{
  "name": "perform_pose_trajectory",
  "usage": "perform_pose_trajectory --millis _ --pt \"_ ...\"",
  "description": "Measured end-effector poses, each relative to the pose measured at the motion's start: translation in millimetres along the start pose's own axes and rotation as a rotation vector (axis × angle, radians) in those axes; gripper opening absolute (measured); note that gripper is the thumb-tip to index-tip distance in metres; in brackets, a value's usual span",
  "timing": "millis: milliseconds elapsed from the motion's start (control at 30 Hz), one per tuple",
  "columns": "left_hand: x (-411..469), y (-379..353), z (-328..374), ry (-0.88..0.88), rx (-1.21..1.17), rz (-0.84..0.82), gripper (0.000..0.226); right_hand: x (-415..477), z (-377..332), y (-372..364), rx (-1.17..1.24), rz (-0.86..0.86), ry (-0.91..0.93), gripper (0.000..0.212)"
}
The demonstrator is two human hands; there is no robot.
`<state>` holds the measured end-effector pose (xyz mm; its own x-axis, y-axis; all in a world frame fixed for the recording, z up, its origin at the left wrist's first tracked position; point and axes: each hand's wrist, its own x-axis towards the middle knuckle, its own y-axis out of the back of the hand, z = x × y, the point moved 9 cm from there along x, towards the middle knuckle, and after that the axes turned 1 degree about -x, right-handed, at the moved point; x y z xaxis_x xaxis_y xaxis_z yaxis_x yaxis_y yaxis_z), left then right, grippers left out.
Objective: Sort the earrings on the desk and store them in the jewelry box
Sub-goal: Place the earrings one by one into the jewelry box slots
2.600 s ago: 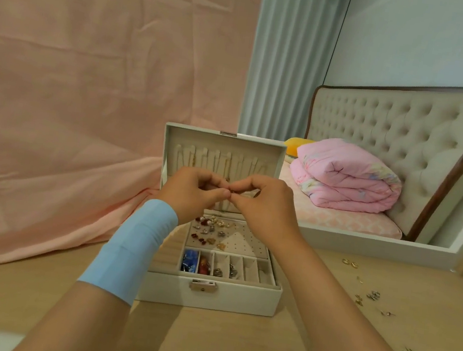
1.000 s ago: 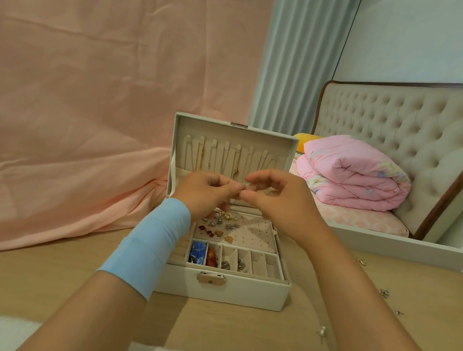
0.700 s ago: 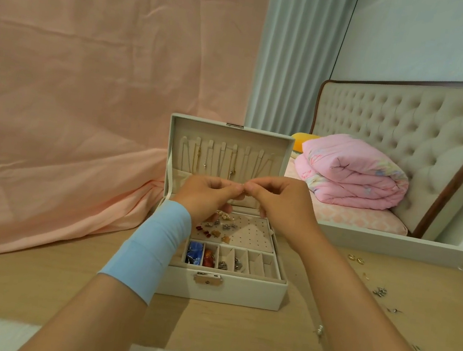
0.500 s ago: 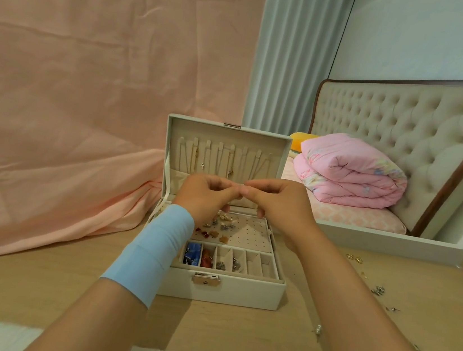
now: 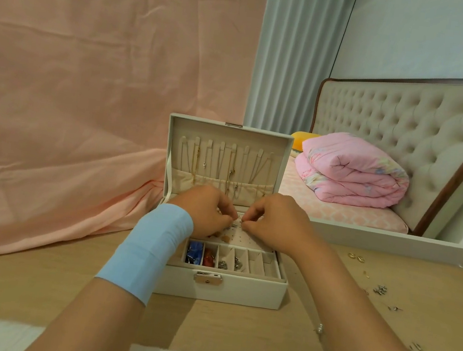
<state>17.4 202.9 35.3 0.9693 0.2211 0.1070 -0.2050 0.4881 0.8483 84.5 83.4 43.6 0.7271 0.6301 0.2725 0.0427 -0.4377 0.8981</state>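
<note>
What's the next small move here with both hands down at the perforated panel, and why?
Probably press the small earring into a free hole of the perforated panel. The left hand and right hand pinch it right above the panel in the open jewelry box, and more earrings wait on the desk.

Both forearms reach forward and converge. The left hand (image 5: 207,212) is curled, knuckles up, with thumb and fingertips pinched together and pointing right. The right hand (image 5: 275,221) mirrors it, fingertips pinched and pointing left, nearly meeting the left fingertips. What either grip pinches is too small to tell. A light blue band (image 5: 152,250) wraps the left wrist; the right forearm is bare.
</note>
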Motion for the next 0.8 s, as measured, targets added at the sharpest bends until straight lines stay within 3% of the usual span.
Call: perform_pose_trajectory --millis 300,433,667,800 --pt "-3.3 -6.9 5.1 -0.016 0.081 -0.056 0.024 -1.2 -8.0 0.2 -0.087 0.016 0.052 0.006" --pt "-2.6 -7.0 3.9 -0.019 0.084 -0.049 0.023 -2.7 -9.4 -3.4 -0.108 -0.057 0.057 0.011" --pt "-2.4 -7.4 4.4 -0.041 0.087 -0.045 0.025 -8.3 -9.1 -2.2 0.011 -0.181 0.039 0.031" --pt "-1.6 -7.5 7.6 -0.053 0.129 -0.030 0.024 -10.4 -4.5 1.2 0.069 -0.170 0.048 0.028"
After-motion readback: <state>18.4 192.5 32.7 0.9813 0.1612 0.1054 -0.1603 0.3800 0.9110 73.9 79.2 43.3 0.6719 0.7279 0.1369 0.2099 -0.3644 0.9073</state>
